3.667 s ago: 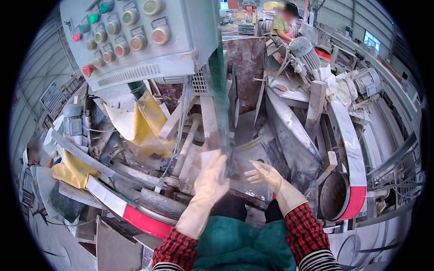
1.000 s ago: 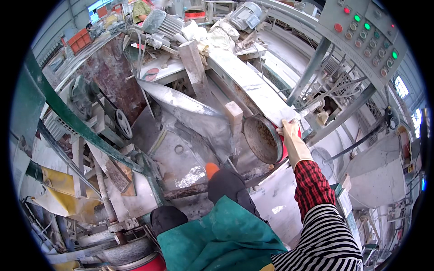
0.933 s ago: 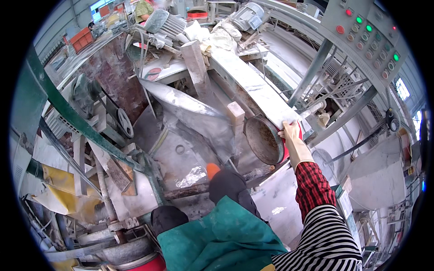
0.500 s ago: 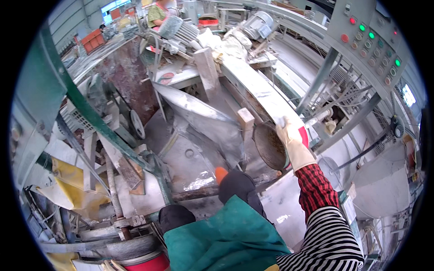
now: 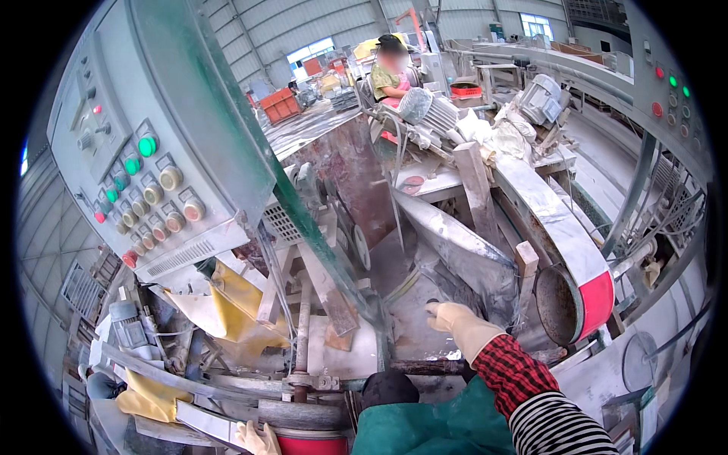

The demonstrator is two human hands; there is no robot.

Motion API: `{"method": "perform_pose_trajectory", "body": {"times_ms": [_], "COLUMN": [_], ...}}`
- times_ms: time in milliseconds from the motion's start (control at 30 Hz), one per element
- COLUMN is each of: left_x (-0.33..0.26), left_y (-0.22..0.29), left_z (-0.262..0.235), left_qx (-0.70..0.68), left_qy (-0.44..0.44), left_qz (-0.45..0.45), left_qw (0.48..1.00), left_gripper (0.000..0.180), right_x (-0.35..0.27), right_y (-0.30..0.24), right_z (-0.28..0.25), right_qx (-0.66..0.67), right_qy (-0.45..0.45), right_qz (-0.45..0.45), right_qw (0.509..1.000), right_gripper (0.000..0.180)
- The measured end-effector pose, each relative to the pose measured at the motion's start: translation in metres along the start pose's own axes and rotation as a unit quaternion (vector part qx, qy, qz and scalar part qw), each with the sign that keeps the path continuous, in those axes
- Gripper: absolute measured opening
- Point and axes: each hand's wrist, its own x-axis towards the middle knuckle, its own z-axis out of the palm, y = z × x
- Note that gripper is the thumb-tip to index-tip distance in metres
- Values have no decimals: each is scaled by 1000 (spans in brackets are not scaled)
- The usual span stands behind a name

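My right hand [image 5: 459, 327], in a cream glove, hovers over the wet grey sheet beside a curved metal guard [image 5: 462, 235]. Its fingers are bunched and point left; a small dark round spot [image 5: 432, 301] shows at their tips, whether held or behind them I cannot tell. To its right a white belt [image 5: 540, 199] with a red section [image 5: 597, 305] bends round a rusty drum [image 5: 557, 305]. At the lower left my left hand [image 5: 258, 438], gloved too, lies with fingers stretched on another white belt [image 5: 206, 422], next to its red part [image 5: 312, 444].
A grey control panel [image 5: 163, 205] with lit buttons looms at left; another panel [image 5: 675, 98] stands at far right. Motors [image 5: 428, 112] and wooden posts [image 5: 476, 189] crowd the far side. A person [image 5: 390, 72] is beyond them. Yellow sheeting [image 5: 246, 311] hangs at left.
My right hand has left the right belt's red section and moved left over the grey sheet. The view has turned left, bringing the left panel and more of my left hand into sight.
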Motion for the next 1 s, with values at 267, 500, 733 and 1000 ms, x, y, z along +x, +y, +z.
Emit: {"method": "perform_pose_trajectory", "body": {"times_ms": [267,500,733,1000], "left_x": [-14,24,7,-29], "left_y": [42,178,381,438], "left_z": [-64,-19,125,185], "left_qx": [-207,-294,-157,-229], "left_qy": [-83,-225,-257,-261], "left_qz": [-185,-128,406,549], "left_qw": [957,920,863,760], "left_gripper": [53,61,68,77], "right_x": [-36,-20,-33,-3], "right_y": [-59,-59,-92,-58], "right_z": [-76,-60,-80,-37], "right_qx": [115,394,772,702], "right_qy": [-78,-96,-160,204], "right_qz": [83,63,38,44], "right_qw": [987,912,613,681], "right_gripper": [49,48,51,58]}}
